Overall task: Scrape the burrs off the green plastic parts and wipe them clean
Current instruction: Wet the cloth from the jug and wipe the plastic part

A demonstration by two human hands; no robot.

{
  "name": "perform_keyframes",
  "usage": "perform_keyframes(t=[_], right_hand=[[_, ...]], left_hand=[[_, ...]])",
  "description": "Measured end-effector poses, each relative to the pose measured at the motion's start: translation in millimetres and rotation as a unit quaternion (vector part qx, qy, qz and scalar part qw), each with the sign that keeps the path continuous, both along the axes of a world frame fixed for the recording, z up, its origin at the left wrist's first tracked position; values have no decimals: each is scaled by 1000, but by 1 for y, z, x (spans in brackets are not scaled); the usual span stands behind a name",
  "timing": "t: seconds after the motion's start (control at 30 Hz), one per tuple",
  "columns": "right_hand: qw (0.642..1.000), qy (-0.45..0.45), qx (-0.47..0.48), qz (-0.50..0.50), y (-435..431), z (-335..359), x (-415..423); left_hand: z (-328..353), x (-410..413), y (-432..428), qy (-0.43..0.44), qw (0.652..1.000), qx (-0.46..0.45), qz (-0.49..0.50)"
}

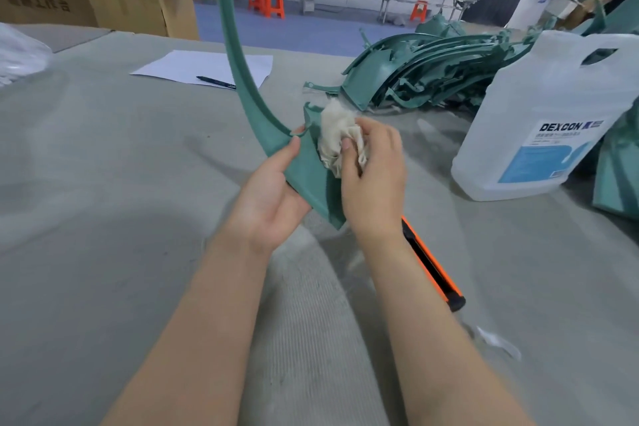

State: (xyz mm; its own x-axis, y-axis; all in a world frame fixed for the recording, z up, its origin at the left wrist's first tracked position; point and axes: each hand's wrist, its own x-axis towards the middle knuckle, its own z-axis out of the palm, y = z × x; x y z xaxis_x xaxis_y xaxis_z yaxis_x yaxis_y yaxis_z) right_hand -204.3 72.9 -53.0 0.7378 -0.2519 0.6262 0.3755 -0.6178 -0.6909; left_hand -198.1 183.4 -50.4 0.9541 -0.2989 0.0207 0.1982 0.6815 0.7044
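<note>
Both forearms reach out over the grey table. Left hand grips the wide end of a long curved green part, thumb on its face. Right hand curls round a crumpled rag, pressing it against that part. An orange knife lies right of the wrist; farther right, a green pile and clear jug.

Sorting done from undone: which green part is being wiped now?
The long curved green part standing upright, held by the left hand; the right hand presses a cloth on it. The others lie piled.
</note>
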Motion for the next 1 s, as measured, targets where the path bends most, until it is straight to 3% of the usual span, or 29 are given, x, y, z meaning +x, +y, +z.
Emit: perform_keyframes(t=[0.13,0.2,0.3,0.4,0.6,0.7,0.83,1.0], right_hand=[[977,50,-136,154,27,-9,-8],[965,51,-192,174,35,-13,-5],[972,74,-170,143,18,-11,6],[982,124,-127,58,-4,-13,12],[967,65,-128,211,45,-13,-7],[981,69,-97,152,20,-14,10],[987,158,-14,29,-22,-20,22],[986,32,141,-85,-32,-1,12]], left_hand=[[1,3,3,31,997,-23,60],[1,5,9,40,995,-41,86],[2,4,11,26,996,-68,58],[2,0,2,16,999,-32,40],[1,4,12,39,992,-67,98],[2,1,9,22,993,-75,87],[2,-3,0,-14,998,-16,56],[2,1,3,-7,996,-15,83]])
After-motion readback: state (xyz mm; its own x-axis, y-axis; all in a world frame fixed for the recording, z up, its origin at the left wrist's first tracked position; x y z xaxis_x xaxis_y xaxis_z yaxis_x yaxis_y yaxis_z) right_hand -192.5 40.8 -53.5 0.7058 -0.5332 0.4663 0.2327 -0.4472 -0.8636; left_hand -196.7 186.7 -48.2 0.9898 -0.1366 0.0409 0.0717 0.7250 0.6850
